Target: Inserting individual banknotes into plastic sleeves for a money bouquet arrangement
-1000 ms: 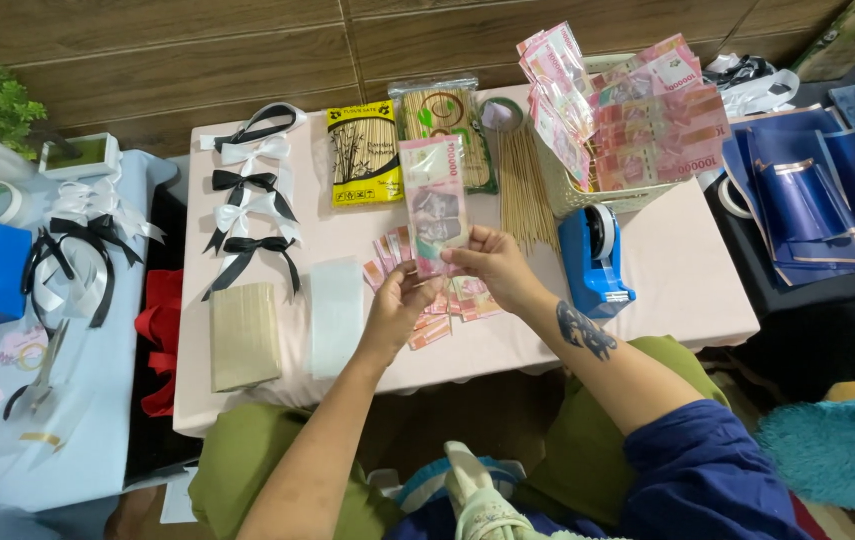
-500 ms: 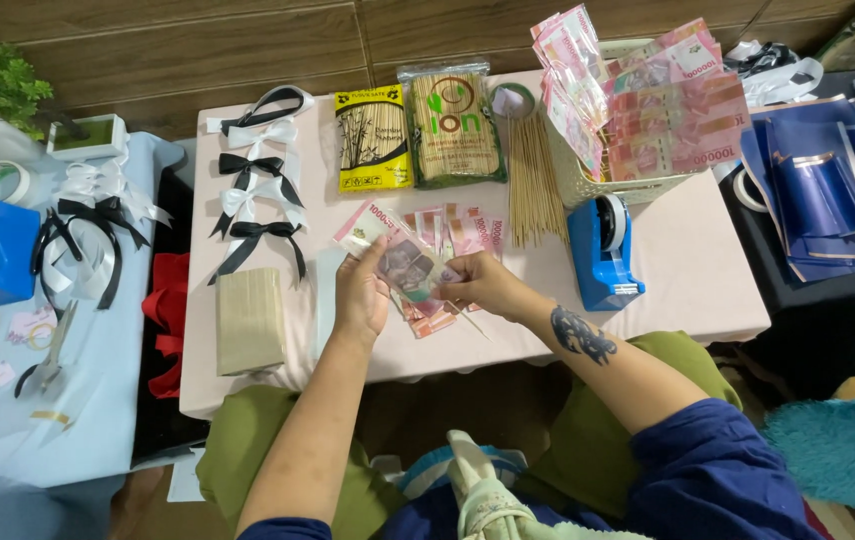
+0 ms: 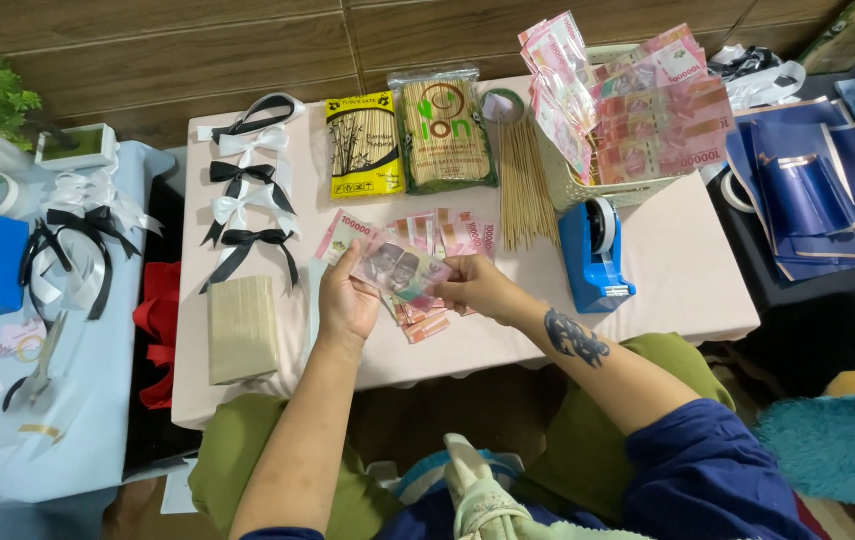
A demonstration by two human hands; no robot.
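My left hand (image 3: 348,298) and my right hand (image 3: 480,285) both grip one pink banknote (image 3: 400,266), held flat just above the small pink-white table (image 3: 678,280). The left hand has its left end, the right hand its right end. Under and behind the note lie several more pink banknotes (image 3: 448,236), some folded, spread on the table. My right forearm carries a dark tattoo.
On the table: a blue tape dispenser (image 3: 593,255), loose bamboo skewers (image 3: 526,185), two skewer packets (image 3: 443,130), black and white ribbon bows (image 3: 248,200), a stack of tan sheets (image 3: 243,328), a basket of upright banknotes (image 3: 638,120). Blue wrapping paper (image 3: 808,195) lies right, a light-blue table (image 3: 48,400) left.
The banknote was held upright a second ago. Both hands have lowered it and turned it flat over the spread notes near the table's front edge.
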